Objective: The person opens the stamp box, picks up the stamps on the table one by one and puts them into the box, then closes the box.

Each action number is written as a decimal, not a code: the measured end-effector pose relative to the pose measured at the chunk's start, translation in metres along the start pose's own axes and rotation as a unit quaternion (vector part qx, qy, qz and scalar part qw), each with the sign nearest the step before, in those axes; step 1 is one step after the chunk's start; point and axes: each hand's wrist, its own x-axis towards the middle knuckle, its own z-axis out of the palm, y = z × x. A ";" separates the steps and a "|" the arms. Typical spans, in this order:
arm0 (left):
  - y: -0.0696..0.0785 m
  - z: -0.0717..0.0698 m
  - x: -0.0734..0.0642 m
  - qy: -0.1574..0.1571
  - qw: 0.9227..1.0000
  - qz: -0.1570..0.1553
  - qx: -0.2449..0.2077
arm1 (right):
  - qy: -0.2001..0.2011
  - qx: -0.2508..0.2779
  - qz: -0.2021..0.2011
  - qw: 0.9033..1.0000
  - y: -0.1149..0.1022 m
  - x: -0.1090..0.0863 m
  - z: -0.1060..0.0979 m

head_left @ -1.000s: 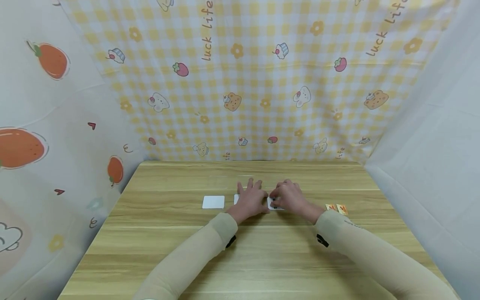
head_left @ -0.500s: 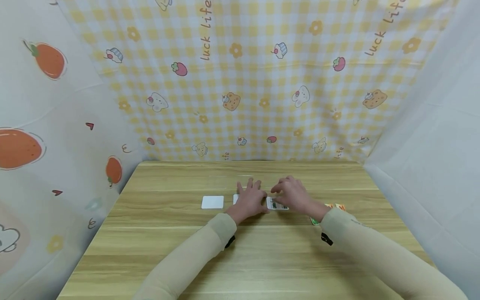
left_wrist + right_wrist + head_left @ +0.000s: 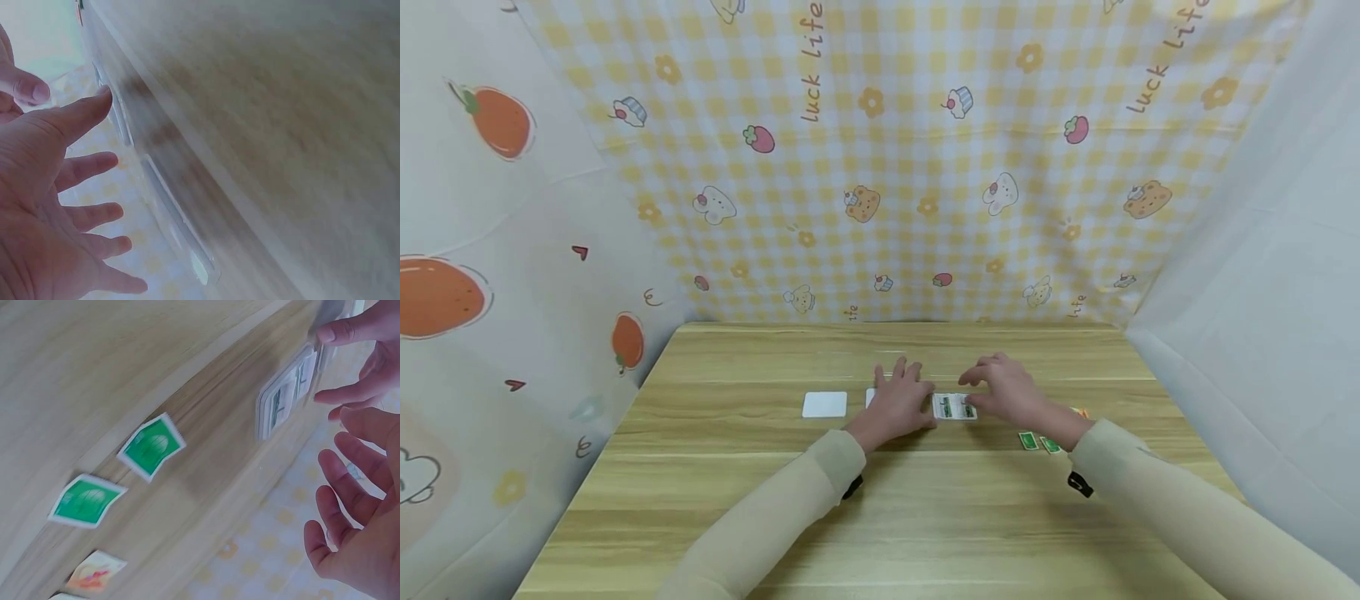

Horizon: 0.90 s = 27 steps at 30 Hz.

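Wood-grain worktop, yellow-checked cloth far side. I watch left hand splayed, right hand loosely spread, flanking white rectangular card bearing two green pictures.

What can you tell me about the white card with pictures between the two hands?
The white card lies flat on the wood-grain table, between the left hand and the right hand. Oblong with rounded corners, plastic-looking and layered at the edge, it bears two small, dark greenish pictures side by side. Whether either hand touches it is unclear.
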 end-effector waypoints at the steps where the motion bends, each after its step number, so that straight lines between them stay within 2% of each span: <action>1: 0.000 -0.001 -0.001 0.002 1.000 0.003 -0.002 | 0.001 0.001 0.000 1.000 0.002 -0.003 -0.002; 10: -0.009 -0.011 -0.017 0.011 1.000 0.011 0.003 | -0.013 0.002 0.009 1.000 0.022 -0.031 -0.008; 16: -0.019 -0.016 -0.028 0.012 1.000 0.012 -0.008 | 0.003 -0.001 -0.005 1.000 0.030 -0.048 -0.012; 21: -0.031 -0.017 -0.036 0.024 1.000 0.012 -0.008 | 0.002 0.006 -0.006 1.000 0.035 -0.061 -0.016; 27: -0.048 -0.018 -0.044 0.023 0.999 -0.006 -0.024 | -0.024 -0.010 -0.004 1.000 0.042 -0.073 -0.016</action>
